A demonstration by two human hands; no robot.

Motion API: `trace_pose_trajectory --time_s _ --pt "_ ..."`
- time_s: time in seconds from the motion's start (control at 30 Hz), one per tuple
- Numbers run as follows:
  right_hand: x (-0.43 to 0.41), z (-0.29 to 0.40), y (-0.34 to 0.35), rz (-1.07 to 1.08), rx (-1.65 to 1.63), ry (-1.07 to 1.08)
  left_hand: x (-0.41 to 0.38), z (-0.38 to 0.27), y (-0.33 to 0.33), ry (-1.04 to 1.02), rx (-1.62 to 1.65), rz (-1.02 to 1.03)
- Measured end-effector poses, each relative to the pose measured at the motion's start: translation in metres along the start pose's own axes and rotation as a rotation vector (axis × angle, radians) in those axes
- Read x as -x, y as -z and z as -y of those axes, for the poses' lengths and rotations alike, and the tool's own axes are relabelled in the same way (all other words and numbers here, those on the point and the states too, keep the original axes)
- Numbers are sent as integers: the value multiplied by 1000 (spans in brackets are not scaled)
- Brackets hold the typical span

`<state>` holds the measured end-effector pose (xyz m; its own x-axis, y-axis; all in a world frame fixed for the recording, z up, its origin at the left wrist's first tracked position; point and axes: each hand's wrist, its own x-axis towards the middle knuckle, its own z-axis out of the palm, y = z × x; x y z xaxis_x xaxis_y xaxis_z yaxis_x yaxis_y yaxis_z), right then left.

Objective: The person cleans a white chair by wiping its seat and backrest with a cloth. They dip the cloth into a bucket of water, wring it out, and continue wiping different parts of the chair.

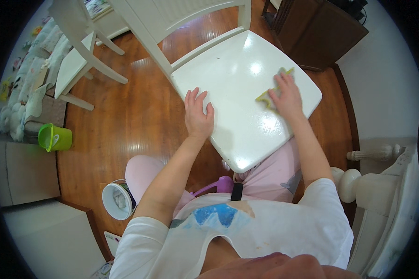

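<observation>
A glossy white wooden chair (227,80) stands before me, its seat wet-looking and shining in several spots. Under my right hand (288,97), a grey cloth with yellow edging (265,99) lies flat against the right part of the seat. Both that hand and the cloth are blurred. My left hand (199,111) rests at the seat's left edge, fingers apart and holding nothing. The slatted backrest (181,15) rises at the far side.
A second white chair (73,69) stands left on the wooden floor (125,104). Further left is a green bucket (61,137). A white pail (108,200) with crumpled material sits by my left leg. A brown cabinet (317,31) and a white turned post (349,185) flank the right.
</observation>
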<state>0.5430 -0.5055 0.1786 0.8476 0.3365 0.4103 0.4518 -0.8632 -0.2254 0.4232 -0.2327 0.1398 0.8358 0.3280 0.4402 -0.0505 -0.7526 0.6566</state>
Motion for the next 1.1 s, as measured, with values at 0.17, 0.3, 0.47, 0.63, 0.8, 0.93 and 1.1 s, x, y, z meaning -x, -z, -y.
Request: trace_pose_trajectory --time_s 0.17,0.3,0.47,0.63,0.8,0.93,1.1 --pt "-48 -51 -12 -63 225 -196 -1 -4 -4 0 7 -4" --pt "-41 -28 -17 -122 251 -135 -1 -3 -4 7 33 -6" --pt "13 49 -8 -90 -2 25 0 -2 -1 -17 -2 -13" --pt "70 123 15 7 -159 156 -1 0 -3 -20 -10 -6" --pt "70 113 18 37 -340 168 0 -1 -3 -11 -21 6" --pt "55 86 13 35 -274 125 -1 -2 -2 13 -24 18" --pt "32 29 10 -9 -6 -65 0 -2 -3 30 -18 34"
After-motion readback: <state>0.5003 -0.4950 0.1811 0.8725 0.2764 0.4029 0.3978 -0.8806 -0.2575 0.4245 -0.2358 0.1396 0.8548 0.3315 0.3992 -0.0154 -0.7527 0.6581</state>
